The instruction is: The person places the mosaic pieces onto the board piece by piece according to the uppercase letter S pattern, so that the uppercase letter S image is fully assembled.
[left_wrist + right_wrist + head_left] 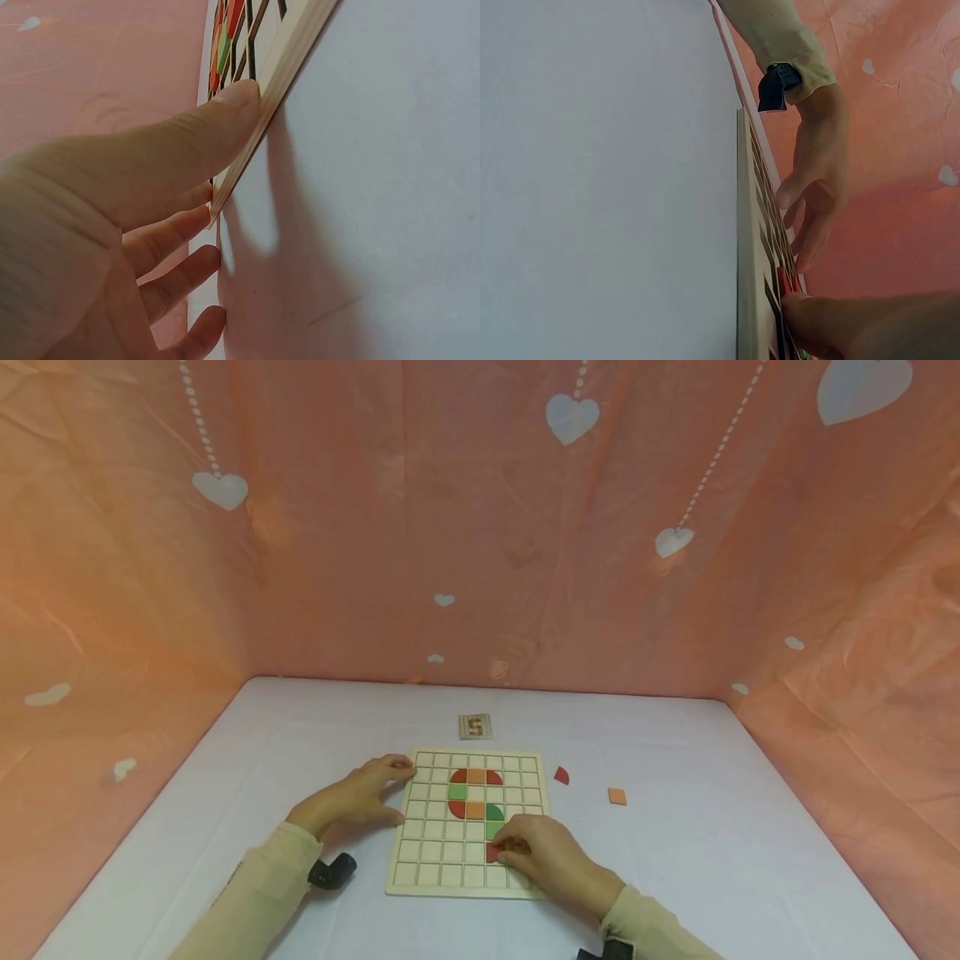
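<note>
A wooden grid board [429,875] lies on the white table. Red, orange and green tiles on it form a curving pattern, including an orange square [476,811] and a light green square [458,792]. My right hand [551,860] pinches a red piece [492,852] at a cell just below another green square [493,830]; the fingers hide part of that piece. At the board's left edge, my left hand [360,793] touches the rim with its thumb [238,101], its other fingers loosely spread along the side.
Right of the board lie a red quarter-circle piece [562,775] and an orange square tile [617,797]. Behind the board is a small pattern card [475,727] with a figure on a grid. Orange cloth [480,527] with white hearts encloses the table on three sides.
</note>
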`<state>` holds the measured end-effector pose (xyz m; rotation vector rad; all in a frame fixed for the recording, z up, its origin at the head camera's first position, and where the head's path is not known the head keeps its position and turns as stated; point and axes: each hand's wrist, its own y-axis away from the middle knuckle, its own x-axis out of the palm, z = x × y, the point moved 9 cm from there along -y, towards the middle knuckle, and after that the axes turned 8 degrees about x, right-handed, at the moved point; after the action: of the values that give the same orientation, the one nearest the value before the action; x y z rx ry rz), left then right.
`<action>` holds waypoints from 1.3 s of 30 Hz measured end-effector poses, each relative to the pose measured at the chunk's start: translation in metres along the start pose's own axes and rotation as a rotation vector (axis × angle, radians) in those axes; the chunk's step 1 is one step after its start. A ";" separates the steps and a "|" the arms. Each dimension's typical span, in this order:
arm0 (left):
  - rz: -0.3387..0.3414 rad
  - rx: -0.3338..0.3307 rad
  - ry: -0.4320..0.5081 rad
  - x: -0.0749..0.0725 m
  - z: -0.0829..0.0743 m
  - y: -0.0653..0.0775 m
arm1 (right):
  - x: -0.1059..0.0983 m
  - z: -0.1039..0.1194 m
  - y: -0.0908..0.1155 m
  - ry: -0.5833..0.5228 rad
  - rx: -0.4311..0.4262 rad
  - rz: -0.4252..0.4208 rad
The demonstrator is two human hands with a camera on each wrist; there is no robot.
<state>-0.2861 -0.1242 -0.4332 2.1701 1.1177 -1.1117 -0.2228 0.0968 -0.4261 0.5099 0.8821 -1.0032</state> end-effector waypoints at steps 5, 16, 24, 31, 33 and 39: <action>-0.002 -0.006 0.004 0.000 0.000 0.000 | 0.001 0.001 0.000 0.003 -0.017 0.007; -0.004 -0.049 0.017 0.000 0.001 0.001 | 0.001 0.000 0.000 -0.024 -0.004 0.066; -0.001 -0.043 0.018 0.000 0.000 0.002 | -0.004 -0.003 -0.002 -0.045 -0.005 0.084; -0.002 -0.054 0.034 0.001 0.000 0.002 | -0.028 -0.006 -0.002 -0.090 -0.028 0.029; 0.000 -0.049 0.029 0.001 0.000 0.002 | -0.035 -0.008 -0.002 -0.092 -0.027 0.011; 0.001 -0.051 0.034 0.000 0.000 0.002 | -0.055 -0.018 -0.002 -0.104 0.007 -0.044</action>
<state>-0.2846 -0.1250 -0.4328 2.1576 1.1476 -1.0375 -0.2453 0.1364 -0.3909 0.4419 0.7998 -1.0640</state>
